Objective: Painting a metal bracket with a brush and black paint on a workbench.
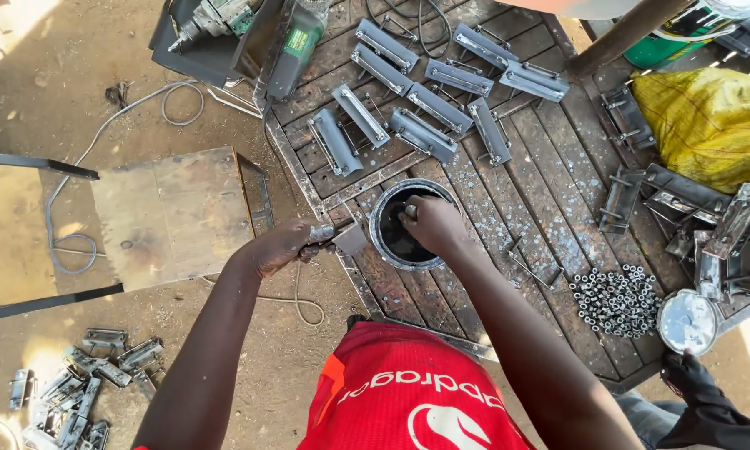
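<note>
My left hand (281, 246) grips a small grey metal bracket (346, 239) by its end, holding it just left of a round tin (381, 217) of dark liquid on the metal worktable (550, 208). My right hand (431, 223) reaches into the tin's mouth with its fingers closed around something small; what it holds is hidden by the fingers. Several grey metal brackets (425, 133) lie spread in rows on the table beyond the tin.
A pile of small nuts (615, 298) and a round tin lid (688, 322) lie at the right. A yellow sack (712, 121), a power drill (212, 21), a grinder (293, 46), a metal plate (175, 212) and brackets on the ground (83, 383) surround the table.
</note>
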